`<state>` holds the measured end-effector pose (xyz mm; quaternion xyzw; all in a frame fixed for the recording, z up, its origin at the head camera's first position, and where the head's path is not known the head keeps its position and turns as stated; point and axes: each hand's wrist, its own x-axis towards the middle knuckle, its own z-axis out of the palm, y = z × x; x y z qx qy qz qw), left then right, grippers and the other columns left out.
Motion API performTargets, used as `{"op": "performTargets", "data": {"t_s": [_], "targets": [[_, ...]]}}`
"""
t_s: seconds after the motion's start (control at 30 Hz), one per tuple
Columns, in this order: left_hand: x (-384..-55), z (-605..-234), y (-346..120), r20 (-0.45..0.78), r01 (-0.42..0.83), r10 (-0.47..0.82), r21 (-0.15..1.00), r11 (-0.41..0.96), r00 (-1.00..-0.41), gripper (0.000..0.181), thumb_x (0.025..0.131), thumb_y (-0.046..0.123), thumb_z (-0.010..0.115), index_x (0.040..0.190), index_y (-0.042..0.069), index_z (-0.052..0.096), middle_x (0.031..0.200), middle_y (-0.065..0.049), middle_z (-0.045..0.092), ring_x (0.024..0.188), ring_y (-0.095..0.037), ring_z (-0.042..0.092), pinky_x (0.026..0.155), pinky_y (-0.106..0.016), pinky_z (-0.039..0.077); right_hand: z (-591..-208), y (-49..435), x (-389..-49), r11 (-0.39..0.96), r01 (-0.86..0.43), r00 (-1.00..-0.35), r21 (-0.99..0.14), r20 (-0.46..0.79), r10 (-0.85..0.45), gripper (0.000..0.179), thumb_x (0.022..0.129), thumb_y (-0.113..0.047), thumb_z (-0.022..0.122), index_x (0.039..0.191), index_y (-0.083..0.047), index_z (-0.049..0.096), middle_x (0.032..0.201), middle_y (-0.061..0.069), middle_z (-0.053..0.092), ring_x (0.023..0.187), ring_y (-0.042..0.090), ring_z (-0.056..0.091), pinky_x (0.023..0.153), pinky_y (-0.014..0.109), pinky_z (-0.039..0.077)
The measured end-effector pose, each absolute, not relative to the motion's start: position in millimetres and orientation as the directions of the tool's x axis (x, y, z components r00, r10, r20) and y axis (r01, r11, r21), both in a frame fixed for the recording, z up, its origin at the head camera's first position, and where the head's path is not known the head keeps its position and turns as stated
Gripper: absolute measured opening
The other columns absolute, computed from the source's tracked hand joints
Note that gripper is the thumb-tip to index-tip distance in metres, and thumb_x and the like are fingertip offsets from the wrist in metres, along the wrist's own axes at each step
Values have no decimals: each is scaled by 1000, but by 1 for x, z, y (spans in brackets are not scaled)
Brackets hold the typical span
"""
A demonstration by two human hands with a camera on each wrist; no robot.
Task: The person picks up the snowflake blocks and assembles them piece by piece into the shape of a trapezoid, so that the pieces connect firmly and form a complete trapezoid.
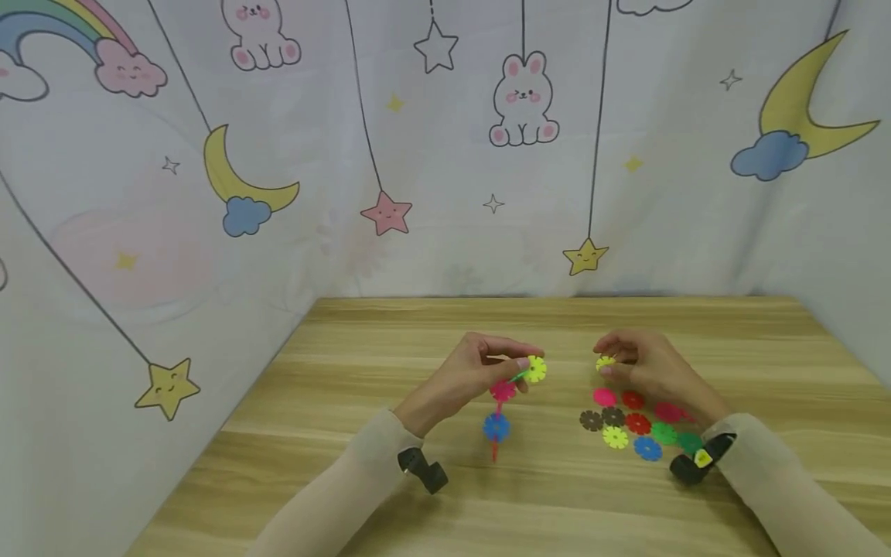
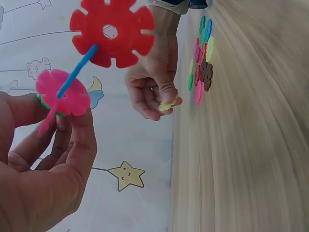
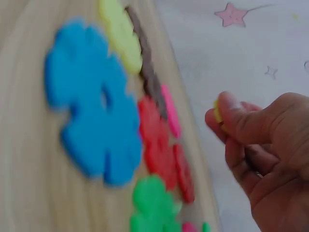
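My left hand (image 1: 473, 371) pinches a chain of slotted plastic snowflake discs. A yellow disc (image 1: 535, 369) is at its upper end, by the fingertips, with green beside it. Below hang a pink disc (image 1: 503, 391), a blue disc (image 1: 496, 427) and a red disc (image 2: 128, 41) at the bottom. Some discs are turned edge-on, and the fingers hide part of the joint. Across from it, my right hand (image 1: 647, 370) holds a single yellow disc (image 1: 604, 362) between thumb and fingers. A gap separates the two hands, both raised above the table.
Several loose discs lie on the wooden table (image 1: 390, 495) below the right hand, among them a brown disc (image 1: 591, 421), a blue disc (image 1: 648, 449) and a yellow disc (image 1: 616, 438). A printed curtain (image 1: 445, 170) hangs behind the table and along its sides.
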<state>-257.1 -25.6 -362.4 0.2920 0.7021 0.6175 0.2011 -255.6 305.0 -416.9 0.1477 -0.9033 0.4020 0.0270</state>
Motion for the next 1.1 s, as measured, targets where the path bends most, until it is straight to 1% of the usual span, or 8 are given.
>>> {"op": "performTargets", "data": {"t_s": [0.13, 0.23, 0.4, 0.5, 0.6, 0.77, 1.0, 1.1], "targets": [[-255, -363, -24, 89, 166, 657, 984, 57, -749, 27, 106, 13, 68, 129, 1, 75, 119, -15, 77, 78, -12, 76, 74, -24, 64, -404, 290, -247, 512, -306, -951, -802, 226, -213, 27, 97, -18, 82, 119, -3, 77, 101, 8, 84, 89, 17, 82, 77, 32, 65], [-255, -363, -22, 87, 170, 646, 983, 67, -758, 24, 105, 14, 70, 126, 3, 77, 115, -11, 78, 77, -13, 78, 74, -26, 64, -394, 278, -240, 427, -374, -926, -823, 308, -219, 21, 99, -15, 79, 115, -2, 79, 96, 2, 85, 85, 13, 82, 74, 32, 65], [-253, -363, -21, 78, 165, 649, 983, 75, -757, 24, 105, 14, 71, 125, 3, 76, 115, -12, 79, 76, -11, 79, 76, -27, 65, -381, 262, -232, 301, -498, -863, -813, 432, -263, 18, 99, -1, 74, 115, 6, 79, 98, -8, 84, 83, 9, 80, 73, 29, 66], [-253, -363, -21, 72, 158, 653, 985, 74, -754, 25, 106, 14, 69, 126, 2, 76, 114, -13, 79, 76, -10, 79, 72, -24, 63, -377, 256, -228, 260, -529, -843, -808, 462, -277, 16, 98, 3, 73, 113, 8, 78, 98, -12, 83, 82, 8, 81, 73, 30, 66], [-252, -364, -21, 77, 158, 661, 985, 64, -747, 26, 107, 14, 67, 129, 2, 75, 117, -16, 79, 76, -9, 79, 68, -21, 61, -375, 252, -226, 209, -539, -831, -816, 473, -294, 15, 98, 5, 73, 111, 9, 77, 98, -13, 83, 83, 9, 81, 73, 31, 66], [-251, -366, -20, 88, 155, 669, 987, 40, -738, 27, 107, 14, 67, 130, 1, 75, 121, -18, 78, 76, -10, 80, 69, -22, 61, -378, 244, -225, 161, -565, -806, -810, 499, -319, 13, 97, 7, 72, 109, 10, 77, 98, -15, 82, 80, 9, 80, 71, 30, 65], [-249, -367, -18, 104, 140, 657, 990, 1, -747, 26, 106, 15, 69, 126, -1, 76, 116, -16, 80, 74, -12, 80, 74, -26, 64, -380, 236, -222, 136, -605, -775, -784, 542, -323, 11, 95, 8, 73, 105, 9, 78, 96, -15, 81, 78, 8, 79, 70, 29, 65], [-248, -368, -17, 105, 132, 647, 991, -6, -755, 25, 105, 14, 70, 124, -2, 76, 113, -13, 80, 73, -12, 79, 74, -28, 65, -379, 233, -221, 135, -631, -761, -764, 574, -303, 11, 94, 13, 72, 102, 8, 78, 93, -14, 80, 74, 7, 77, 69, 27, 64]]}}
